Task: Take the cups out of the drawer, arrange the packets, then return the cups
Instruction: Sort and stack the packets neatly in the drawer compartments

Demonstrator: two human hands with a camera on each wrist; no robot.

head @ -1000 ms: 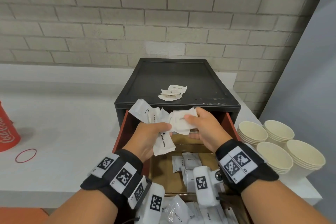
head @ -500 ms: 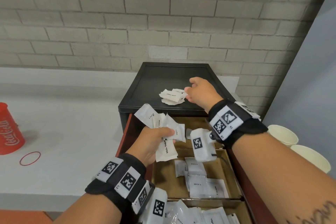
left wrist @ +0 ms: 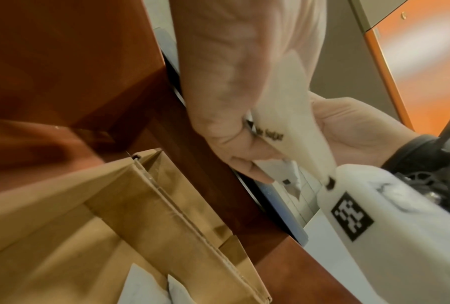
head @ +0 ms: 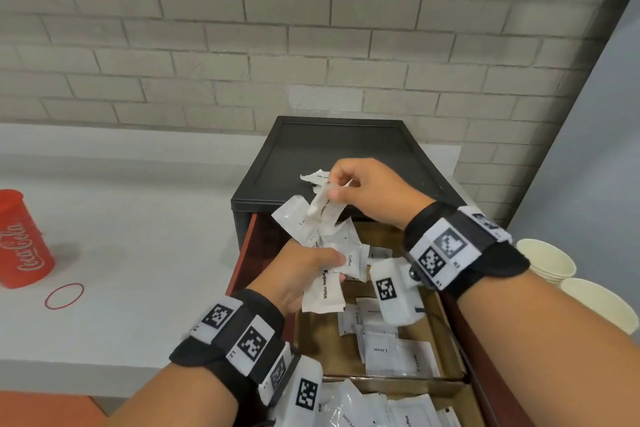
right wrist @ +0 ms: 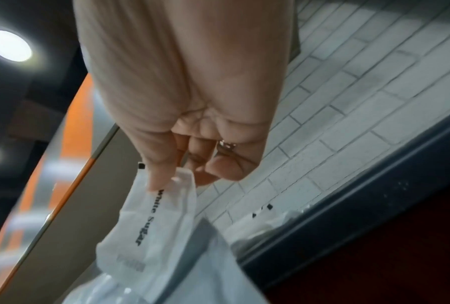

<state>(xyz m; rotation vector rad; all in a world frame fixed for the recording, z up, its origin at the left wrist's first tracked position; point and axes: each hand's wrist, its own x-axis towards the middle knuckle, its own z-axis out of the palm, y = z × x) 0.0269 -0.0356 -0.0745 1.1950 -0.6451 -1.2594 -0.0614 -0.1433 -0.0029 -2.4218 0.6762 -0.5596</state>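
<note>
My left hand (head: 304,270) grips a fanned bunch of white packets (head: 325,253) over the open drawer (head: 346,350); one reads "White Sugar" (left wrist: 291,127). My right hand (head: 349,189) pinches the top of one packet (head: 323,208) in that bunch, marked "White Sugar" (right wrist: 151,211) in the right wrist view. A small pile of packets (head: 317,177) lies on the black cabinet top (head: 346,149), partly hidden by my right hand. More packets (head: 391,350) lie in the drawer's cardboard compartments. Stacked cream paper cups (head: 550,260) stand on the counter at the right.
A red Coca-Cola cup (head: 20,243) and a red rubber band (head: 64,295) sit on the white counter (head: 138,270) at the left. A brick wall (head: 311,45) rises behind the cabinet. The drawer's red-brown side (head: 242,253) stands beside my left hand.
My right hand left a packet on the cabinet-top pile, then came back down to the bunch and now pinches another packet. My left hand stayed over the drawer with its bunch.
</note>
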